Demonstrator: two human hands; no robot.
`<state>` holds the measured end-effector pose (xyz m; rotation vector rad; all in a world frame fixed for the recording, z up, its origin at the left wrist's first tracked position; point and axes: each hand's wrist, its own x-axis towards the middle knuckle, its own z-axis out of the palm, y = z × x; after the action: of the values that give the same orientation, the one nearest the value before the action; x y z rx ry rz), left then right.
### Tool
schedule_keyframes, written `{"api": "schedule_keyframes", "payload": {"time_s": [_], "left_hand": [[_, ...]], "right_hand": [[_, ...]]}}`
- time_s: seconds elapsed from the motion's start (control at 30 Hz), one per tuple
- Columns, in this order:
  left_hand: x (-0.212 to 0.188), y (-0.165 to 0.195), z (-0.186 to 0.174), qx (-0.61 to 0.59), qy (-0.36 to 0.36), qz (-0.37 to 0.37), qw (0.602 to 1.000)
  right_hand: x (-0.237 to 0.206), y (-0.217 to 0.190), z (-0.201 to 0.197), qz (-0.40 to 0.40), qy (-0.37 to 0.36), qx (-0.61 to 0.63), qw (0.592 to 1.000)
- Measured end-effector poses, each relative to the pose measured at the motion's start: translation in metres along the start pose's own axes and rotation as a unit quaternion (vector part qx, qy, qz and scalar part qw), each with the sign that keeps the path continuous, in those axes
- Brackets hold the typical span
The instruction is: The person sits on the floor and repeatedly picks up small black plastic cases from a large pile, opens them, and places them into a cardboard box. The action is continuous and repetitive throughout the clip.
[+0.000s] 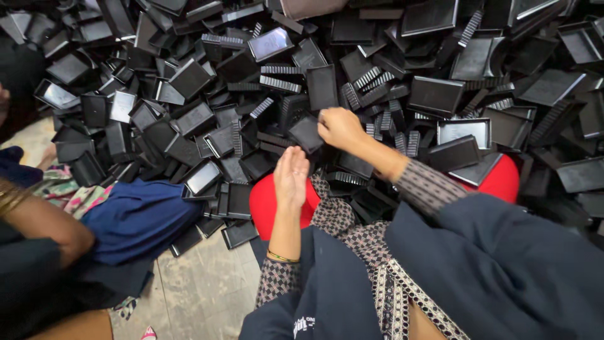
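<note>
Your right hand (pixel 340 128) is closed on a small black plastic tray (pixel 306 133) at the near edge of the heap (pixel 440 94). Your left hand (pixel 291 176) hangs open, fingers flat, holding nothing, over the red basin (pixel 267 204). Risk: pulling could slide loose neighbouring trays onto the floor (pixel 201 289).

There is one view only, from a camera worn on the person's head, tilted steeply down over their own lap and forearms, so the right hand (pixel 340 128) and left hand (pixel 291 176) sit near the frame's middle at close range. Beyond the hands, the lens faces a heap of black plastic trays (pixel 434 94) filling the whole upper half. Left of the left hand, at the frame's edge, it catches a neighbour's bangled arm (pixel 38 220) and the tiled floor (pixel 201 289).
</note>
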<state>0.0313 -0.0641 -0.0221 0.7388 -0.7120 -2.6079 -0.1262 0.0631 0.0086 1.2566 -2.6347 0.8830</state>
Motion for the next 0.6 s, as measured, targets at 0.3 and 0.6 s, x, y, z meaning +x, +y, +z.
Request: {"api": "schedule_keyframes", "payload": {"time_s": [0.3, 0.6], "left_hand": [[-0.002, 0.043, 0.008, -0.095, -0.060, 0.175, 0.978], [-0.028, 0.036, -0.022, -0.008, 0.008, 0.007, 1.000]], "right_hand": [[0.067, -0.040, -0.026, -0.260, 0.050, 0.050, 0.963], [0.046, -0.006, -0.041, -0.134, -0.121, 0.082, 0.980]]}}
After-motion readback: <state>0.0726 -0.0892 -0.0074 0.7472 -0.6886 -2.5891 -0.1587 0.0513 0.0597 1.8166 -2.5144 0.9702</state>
